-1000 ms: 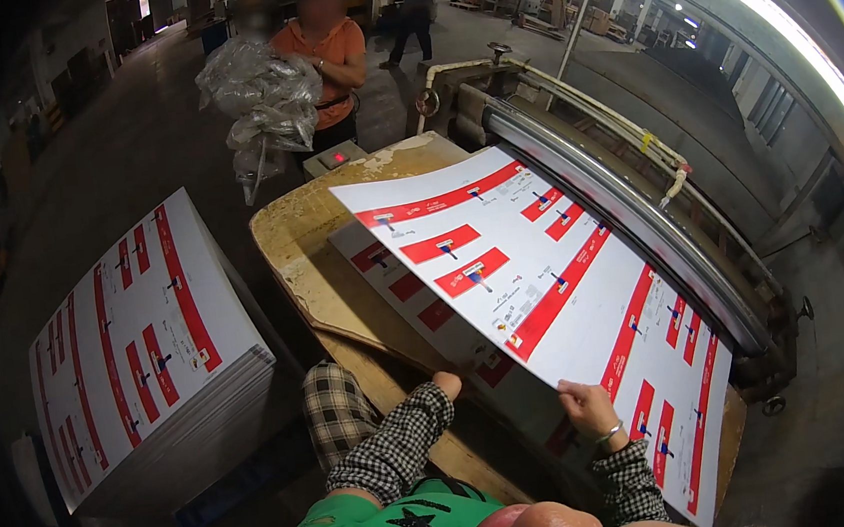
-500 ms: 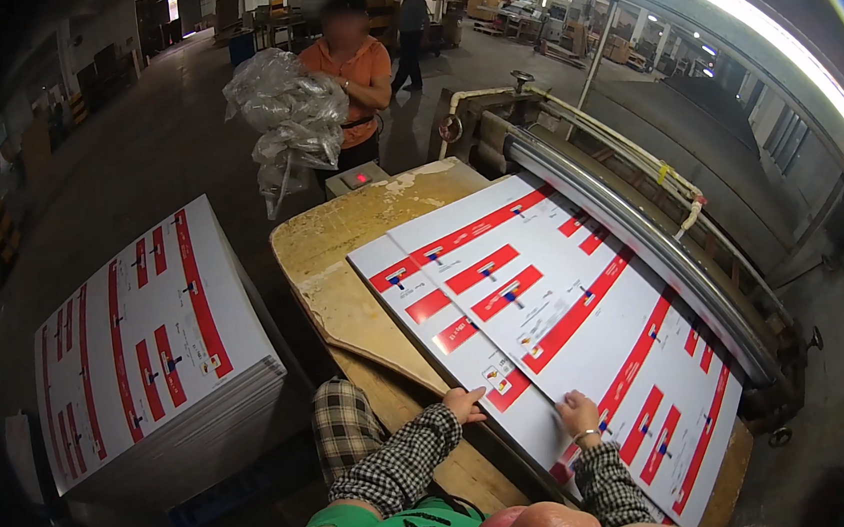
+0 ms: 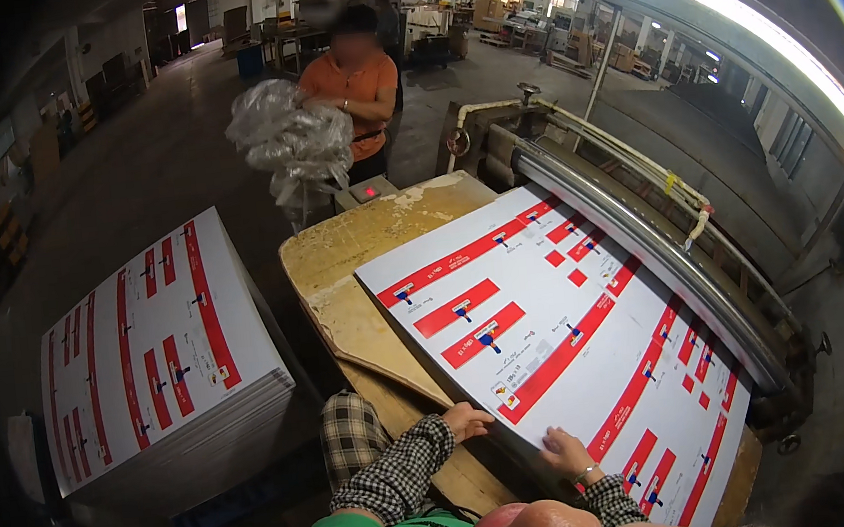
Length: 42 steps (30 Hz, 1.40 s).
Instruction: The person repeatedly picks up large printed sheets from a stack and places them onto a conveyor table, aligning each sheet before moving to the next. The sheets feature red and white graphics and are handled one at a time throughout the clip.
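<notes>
1. from my remote seat, the printed sheets [image 3: 557,377] lie flat on the worn table [image 3: 331,256], which bears their weight up to the roller [image 3: 645,256].
2. the left hand [image 3: 468,421] is loosely open at the near edge, gripping nothing; i read it as a guide.
3. the right hand [image 3: 567,454] half curls just beside that edge; i can't tell if it pinches.
4. a stack [image 3: 154,357] stands left, sensibly near.

Fine print, too small for us to read.
At four o'clock we see tiny lettering on the sheet's [image 3: 572,391] red bands [image 3: 556,364]; at nine o'clock, the stack [image 3: 145,363] bears similar print, likewise illegible.
</notes>
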### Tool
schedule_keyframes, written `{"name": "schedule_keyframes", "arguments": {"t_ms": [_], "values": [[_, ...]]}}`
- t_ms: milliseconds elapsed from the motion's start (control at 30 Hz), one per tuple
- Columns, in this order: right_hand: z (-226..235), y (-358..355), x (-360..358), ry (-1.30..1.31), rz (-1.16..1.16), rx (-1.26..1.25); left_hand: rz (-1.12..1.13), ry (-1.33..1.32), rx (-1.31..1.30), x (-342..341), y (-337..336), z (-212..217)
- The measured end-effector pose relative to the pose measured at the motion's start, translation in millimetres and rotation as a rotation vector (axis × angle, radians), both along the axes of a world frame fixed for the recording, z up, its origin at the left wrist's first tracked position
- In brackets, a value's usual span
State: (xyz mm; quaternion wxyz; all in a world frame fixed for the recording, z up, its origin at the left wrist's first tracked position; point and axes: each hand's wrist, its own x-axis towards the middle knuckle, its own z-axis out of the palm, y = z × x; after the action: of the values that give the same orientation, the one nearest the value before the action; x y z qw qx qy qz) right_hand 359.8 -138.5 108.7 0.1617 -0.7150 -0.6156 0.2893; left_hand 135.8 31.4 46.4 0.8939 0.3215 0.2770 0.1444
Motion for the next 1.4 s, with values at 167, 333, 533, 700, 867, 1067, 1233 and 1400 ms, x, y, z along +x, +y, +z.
{"name": "schedule_keyframes", "arguments": {"t_ms": [167, 333, 533, 700, 867, 1067, 1233, 1400], "values": [[97.1, -1.3, -10.6, 0.141, -0.177, 0.243, 0.293, 0.3, 0.014, 13.6, -7.6, -12.3], [103.7, -9.0, -23.3, 0.126, -0.189, 0.223, 0.193, 0.74, 0.166, 12.6, -0.2, -22.0], [9.9, -25.5, -24.0, 0.196, -0.211, 0.296, 0.403, 0.47, 0.215, 24.5, -10.7, -11.8], [15.8, -14.7, -14.4, 0.248, -0.214, 0.079, 0.318, 0.496, 0.265, 15.8, -6.0, -17.5], [-9.1, 28.0, 25.9, -0.191, -0.435, 0.354, 0.216, 0.186, 0.017, 12.6, -13.4, 28.2], [17.1, 8.4, -41.0, -0.441, -0.034, -0.012, 0.216, 0.202, 0.068, 15.7, -8.0, -1.1], [1.1, -4.5, -20.5, -0.308, -0.007, 0.062, 0.171, 0.186, 0.102, 16.0, -9.5, -2.6], [24.8, 13.0, -21.1, -0.166, 0.032, -0.183, -0.002, 0.021, 0.064, -3.0, 0.1, -14.6]]}}
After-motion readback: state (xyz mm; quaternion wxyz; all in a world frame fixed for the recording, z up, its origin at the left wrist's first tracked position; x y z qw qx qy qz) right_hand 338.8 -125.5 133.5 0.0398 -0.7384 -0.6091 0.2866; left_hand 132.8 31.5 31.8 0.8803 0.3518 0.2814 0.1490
